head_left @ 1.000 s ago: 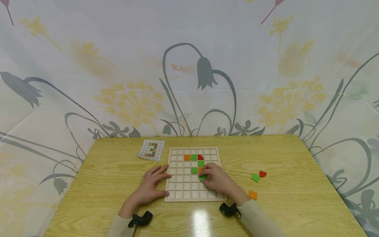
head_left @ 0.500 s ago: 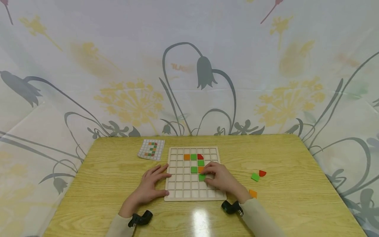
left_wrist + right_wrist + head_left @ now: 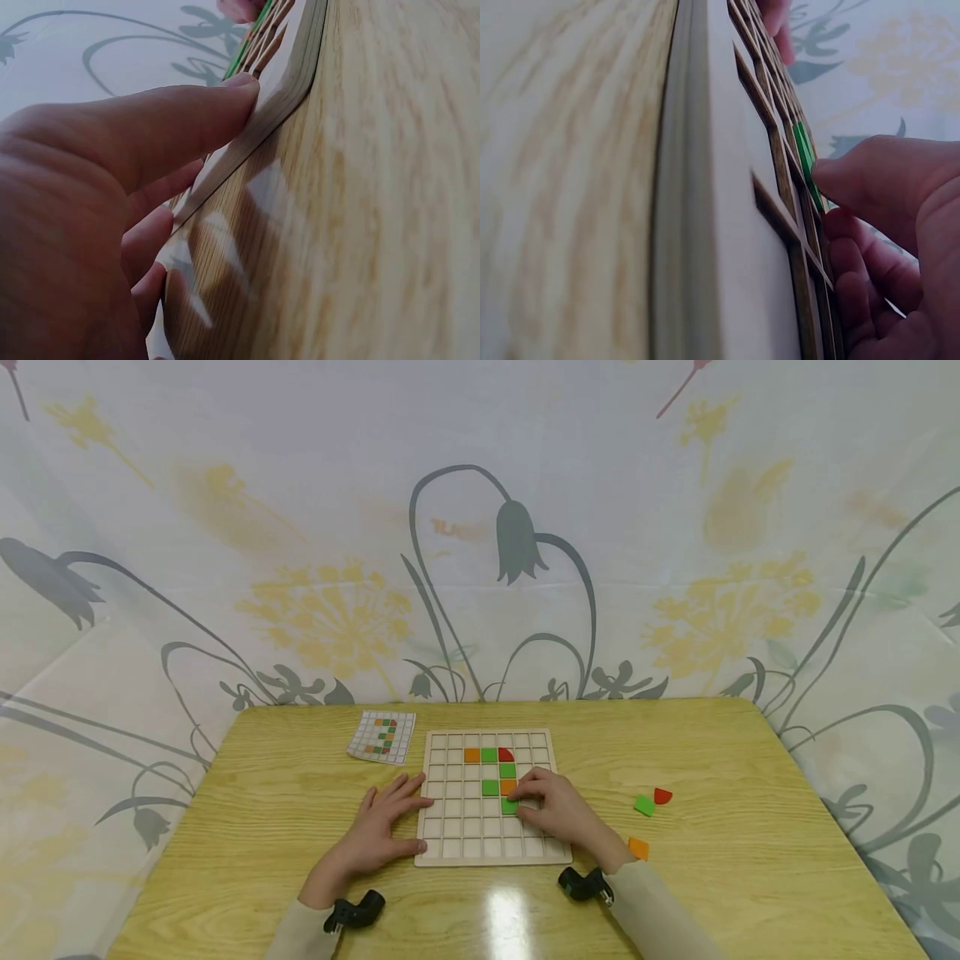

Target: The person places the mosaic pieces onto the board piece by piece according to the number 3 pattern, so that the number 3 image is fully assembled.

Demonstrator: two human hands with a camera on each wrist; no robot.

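A wooden grid board (image 3: 450, 852) lies on the table in the head view, holding several orange, green and red tiles. My right hand (image 3: 525, 800) rests on the board, its thumb and fingertips pinching a green tile (image 3: 509, 807) that sits in a cell below an orange tile (image 3: 507, 787). The right wrist view shows the thumb (image 3: 855, 180) against that green tile (image 3: 807, 157). My left hand (image 3: 401, 814) lies flat on the table, its fingers touching the board's left edge. The left wrist view shows the thumb (image 3: 150, 127) pressed to the board's edge (image 3: 292, 67).
A pattern card (image 3: 382, 737) lies left of the board's far corner. Loose tiles sit on the table to the right: green (image 3: 644, 805), red (image 3: 662, 795) and orange (image 3: 638, 848). A flower-print cloth backs the table (image 3: 712, 893).
The green tile under my right fingers went from tilted above the board to lying in its cell. My left hand has stayed put.
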